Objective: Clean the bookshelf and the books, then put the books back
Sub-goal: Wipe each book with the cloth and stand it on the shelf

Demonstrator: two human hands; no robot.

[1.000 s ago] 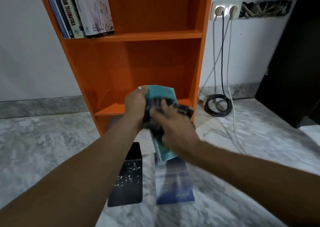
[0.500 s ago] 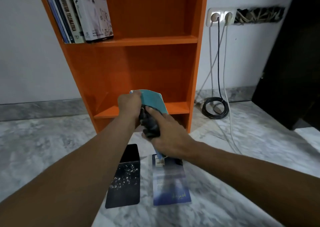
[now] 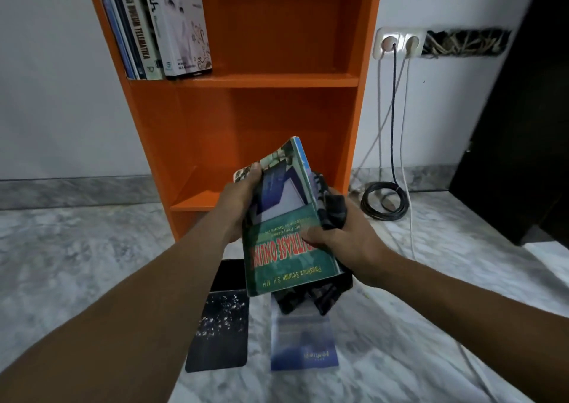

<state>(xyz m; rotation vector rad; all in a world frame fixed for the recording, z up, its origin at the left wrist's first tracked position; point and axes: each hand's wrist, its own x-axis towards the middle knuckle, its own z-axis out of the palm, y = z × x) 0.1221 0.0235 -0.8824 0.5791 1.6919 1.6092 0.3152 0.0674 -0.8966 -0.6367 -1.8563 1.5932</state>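
I hold a green paperback book [image 3: 286, 224] in front of the orange bookshelf [image 3: 252, 132], its front cover facing me upside down. My left hand [image 3: 238, 205] grips its upper left edge. My right hand [image 3: 345, 239] holds a dark cloth [image 3: 331, 210] against the book's right side, thumb on the cover. The cloth hangs down below the book. Two books lie flat on the floor under my hands: a black one [image 3: 220, 325] and a blue one [image 3: 303, 341]. Several books [image 3: 160, 24] stand on the upper shelf at the left.
The lower shelf [image 3: 197, 201] holds nothing. A wall socket [image 3: 398, 44] with plugged cables is right of the shelf, and a coiled black cable [image 3: 385, 201] lies on the marble floor [image 3: 77, 264]. A dark door or cabinet [image 3: 523, 125] stands at the far right.
The book has been turned so its green front cover faces me. My right hand with the cloth moved from across the cover to the book's right edge.
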